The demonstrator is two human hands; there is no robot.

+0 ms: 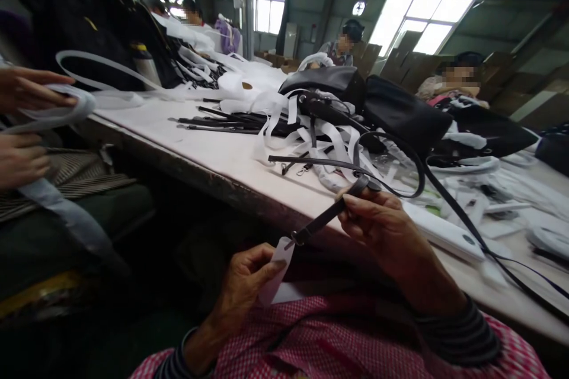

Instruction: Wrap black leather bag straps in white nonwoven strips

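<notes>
In front of my lap, my left hand point(253, 275) pinches a white strip point(276, 275) between thumb and fingers. The strip's upper end meets a small metal ring point(297, 238) at the end of a dark strap point(320, 219); whether it passes through the ring I cannot tell. My right hand point(377, 219) is closed on that strap farther up, near the table edge. A long loop of black strap point(420, 174) curves over the table behind my right hand. Whether it is the same strap is unclear.
Black bags point(400, 109) lie on the table point(155, 130) among white strips and thin black straps point(231, 124). A white box-like object point(444, 232) lies right of my right hand. At far left, a co-worker's hands point(22, 157) hold a white band. Other people sit across the table.
</notes>
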